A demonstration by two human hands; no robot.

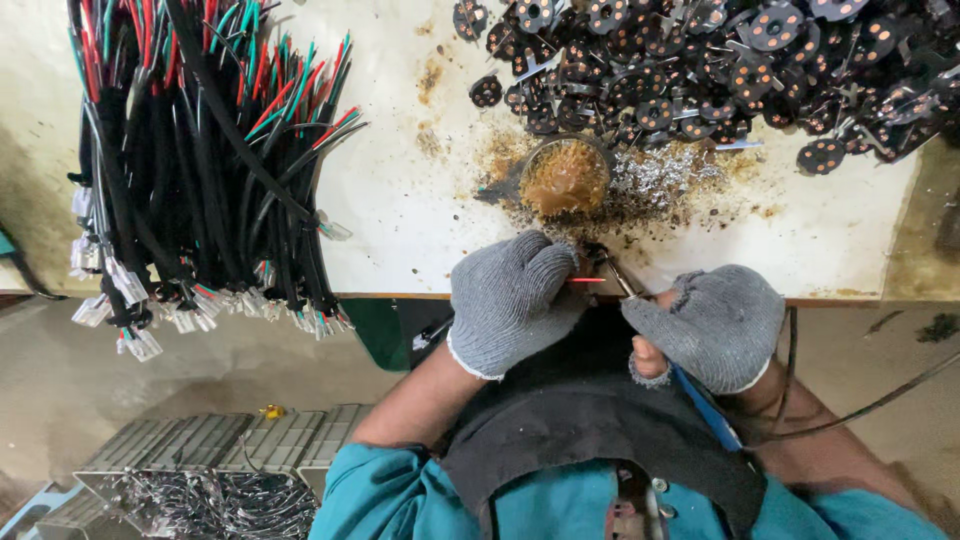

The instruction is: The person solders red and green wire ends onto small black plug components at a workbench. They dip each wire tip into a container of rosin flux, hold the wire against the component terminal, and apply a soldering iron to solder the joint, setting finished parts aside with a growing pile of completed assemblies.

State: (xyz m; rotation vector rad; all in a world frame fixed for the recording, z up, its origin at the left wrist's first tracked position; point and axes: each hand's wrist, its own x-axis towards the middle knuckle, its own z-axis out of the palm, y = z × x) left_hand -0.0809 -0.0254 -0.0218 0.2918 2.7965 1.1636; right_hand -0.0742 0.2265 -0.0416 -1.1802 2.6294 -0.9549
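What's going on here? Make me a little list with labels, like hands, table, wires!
Left hand: grey knit glove, closed around a small part with a thin red wire sticking out.
Right hand: grey knit glove, holding a slim metal-tipped tool at that part.
Table: dirty white top.
Dish: small round dish of brown paste, just beyond the hands.
Discs: heap of black round pieces, far right.
Wires: big bundle of black, red and green cables, left.

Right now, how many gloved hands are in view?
2. The left hand is at the table edge, pinching a red wire; the right hand is beside it, holding a thin metal tool. No others show.
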